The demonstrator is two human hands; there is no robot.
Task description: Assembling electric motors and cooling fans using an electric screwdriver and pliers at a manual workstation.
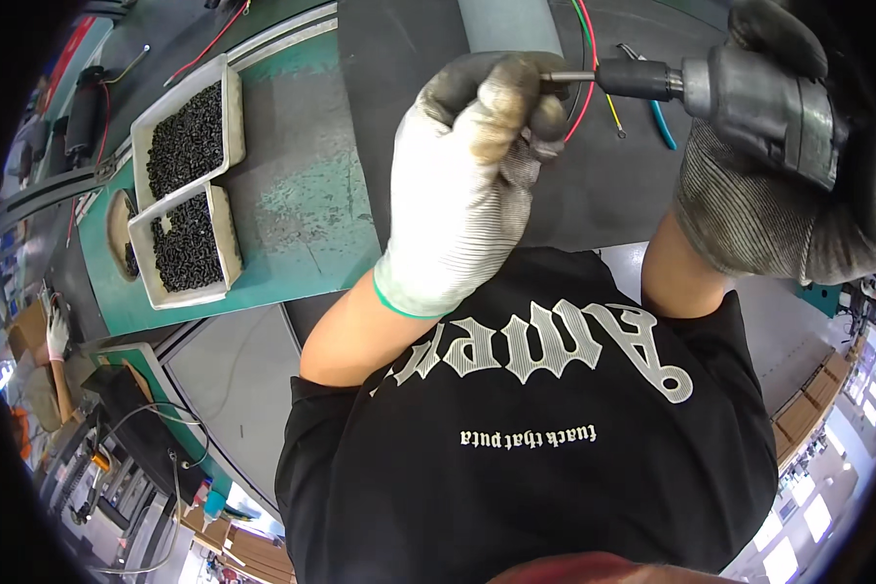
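My right hand [769, 209], in a dark-stained ribbed glove, is wrapped round a black and grey power screwdriver [764, 107] at the upper right. The driver lies roughly level, its black chuck [638, 78] and thin metal bit [571, 76] pointing left. My left hand [462, 180], in a white glove with blackened fingertips and a green cuff, is closed in a pinch at the bit's tip. Its fingers hide the tip and anything small held there. Just behind the left hand is a smooth grey-blue piece [509, 24], partly covered by the fingers.
Two white trays [232, 117] of small black screw-like parts stand on a green mat [307, 185] at the left, beside a round dish [119, 234]. Red and green wires [590, 44] and blue-handled pliers [663, 127] lie beyond my hands. Another person's gloved hand [57, 333] shows far left.
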